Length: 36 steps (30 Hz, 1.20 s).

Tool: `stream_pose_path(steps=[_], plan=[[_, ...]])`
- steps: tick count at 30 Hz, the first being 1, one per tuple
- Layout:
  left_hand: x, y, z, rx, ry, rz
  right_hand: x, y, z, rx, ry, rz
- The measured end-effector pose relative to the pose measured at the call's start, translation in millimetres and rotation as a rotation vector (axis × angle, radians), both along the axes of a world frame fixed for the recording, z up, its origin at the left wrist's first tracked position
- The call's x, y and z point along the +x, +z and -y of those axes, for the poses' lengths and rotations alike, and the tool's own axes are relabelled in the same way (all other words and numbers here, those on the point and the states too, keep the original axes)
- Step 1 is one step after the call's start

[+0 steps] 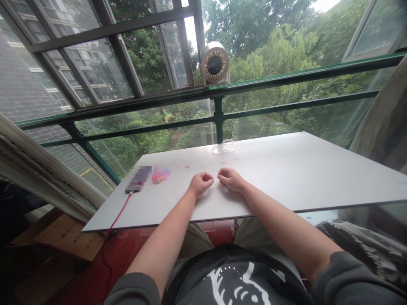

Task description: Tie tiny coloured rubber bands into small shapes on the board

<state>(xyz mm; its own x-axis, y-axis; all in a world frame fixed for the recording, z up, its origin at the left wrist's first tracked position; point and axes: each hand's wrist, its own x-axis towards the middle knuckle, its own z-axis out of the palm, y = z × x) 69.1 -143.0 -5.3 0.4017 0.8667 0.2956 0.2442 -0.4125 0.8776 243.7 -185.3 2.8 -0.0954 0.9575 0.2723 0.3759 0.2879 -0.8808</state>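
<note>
My left hand rests just above the front half of the white table, fingers curled and thumb pressed to them in a pinch. Facing it, a small gap away, my right hand is closed the same way. Whatever either hand may hold is too small or hidden to make out. Beyond them lie a small pink piece, some thin bluish pieces, a yellowish bit and another pink piece. Further left is a heap of small colourful pieces, mostly pink, perhaps in a clear bag.
Two clear round containers, a low one and a taller one, stand at the far edge of the white table. A blurred-out dark device with a red cable lies left. A round fan-like device sits by the railing.
</note>
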Motion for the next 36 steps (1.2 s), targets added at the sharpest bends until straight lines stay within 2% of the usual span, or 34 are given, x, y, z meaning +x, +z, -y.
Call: stream_pose_path(steps=[14,23,29,36], plan=[[-0.6,1.2,0.2,-0.057,-0.026,-0.012,-0.7,1.0,0.2,-0.013,0.023,-0.074],[-0.7,3.8,-5.7,-0.141,0.023,0.153,3.8,0.2,-6.2,-0.011,0.01,-0.285],[0.9,2.4,-3.7,-0.157,0.001,0.203,3.6,-2.4,-7.5,-0.033,0.03,-0.311],[0.1,2.5,-2.5,-0.144,0.007,0.256,5.1,-0.5,-5.2,-0.025,-0.019,-0.297]])
